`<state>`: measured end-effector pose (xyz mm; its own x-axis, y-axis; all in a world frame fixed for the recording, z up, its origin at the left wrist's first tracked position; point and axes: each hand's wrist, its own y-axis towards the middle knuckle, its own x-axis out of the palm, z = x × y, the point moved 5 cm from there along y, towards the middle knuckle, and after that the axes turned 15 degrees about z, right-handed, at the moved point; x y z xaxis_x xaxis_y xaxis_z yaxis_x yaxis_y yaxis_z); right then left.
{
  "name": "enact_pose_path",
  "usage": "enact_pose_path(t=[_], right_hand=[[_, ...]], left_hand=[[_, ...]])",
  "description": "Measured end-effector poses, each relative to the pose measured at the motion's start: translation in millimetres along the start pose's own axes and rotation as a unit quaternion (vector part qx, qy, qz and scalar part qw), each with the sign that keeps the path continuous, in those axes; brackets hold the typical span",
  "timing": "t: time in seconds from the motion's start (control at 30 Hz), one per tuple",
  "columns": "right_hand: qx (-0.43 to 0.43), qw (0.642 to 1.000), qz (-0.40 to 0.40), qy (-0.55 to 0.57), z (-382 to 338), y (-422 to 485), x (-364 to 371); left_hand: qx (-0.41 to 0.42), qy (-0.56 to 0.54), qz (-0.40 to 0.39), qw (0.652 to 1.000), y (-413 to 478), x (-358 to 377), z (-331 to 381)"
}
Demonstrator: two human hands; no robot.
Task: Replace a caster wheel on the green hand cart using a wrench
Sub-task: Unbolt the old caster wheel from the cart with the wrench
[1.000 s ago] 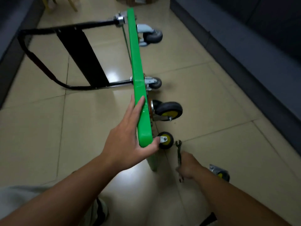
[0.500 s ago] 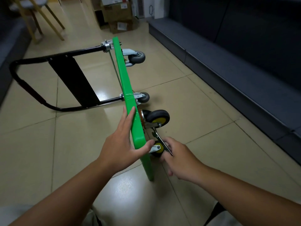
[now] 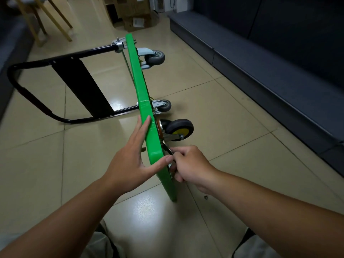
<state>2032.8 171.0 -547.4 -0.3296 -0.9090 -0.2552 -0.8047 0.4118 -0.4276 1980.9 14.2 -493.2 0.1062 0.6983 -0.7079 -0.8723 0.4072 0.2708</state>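
On the tiled floor (image 3: pixel 223 108), the green hand cart (image 3: pixel 141 94) stands on its edge, its handle (image 3: pixel 61 62) lying to the left. The left hand (image 3: pixel 130 161) braces the cart's near top edge with straight fingers. The right hand (image 3: pixel 191 164) is curled round the wrench (image 3: pixel 167 148), just nearer than the yellow-hubbed caster wheel (image 3: pixel 179 130).

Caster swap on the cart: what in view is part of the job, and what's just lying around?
Job: green cart deck, yellow-hub caster, wrench, right hand gripping it, left hand steadying the deck.
Lying about: cardboard boxes, wooden chair, dark platform.
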Motion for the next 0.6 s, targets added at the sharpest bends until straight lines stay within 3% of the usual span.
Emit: enact_pose_path(t=[0.37, 0.6], right_hand=[[-0.027, 0.994, -0.104, -0.012, 1.7, -5.6, 10.1], [-0.097, 0.99, -0.081, -0.062, 18.8, -7.5, 8.5]], left_hand=[[-0.02, -0.05, -0.028, 0.998, 2.1, -0.5, -5.1], [-0.019, -0.031, -0.032, 0.999, 0.6, 3.0, -4.7]])
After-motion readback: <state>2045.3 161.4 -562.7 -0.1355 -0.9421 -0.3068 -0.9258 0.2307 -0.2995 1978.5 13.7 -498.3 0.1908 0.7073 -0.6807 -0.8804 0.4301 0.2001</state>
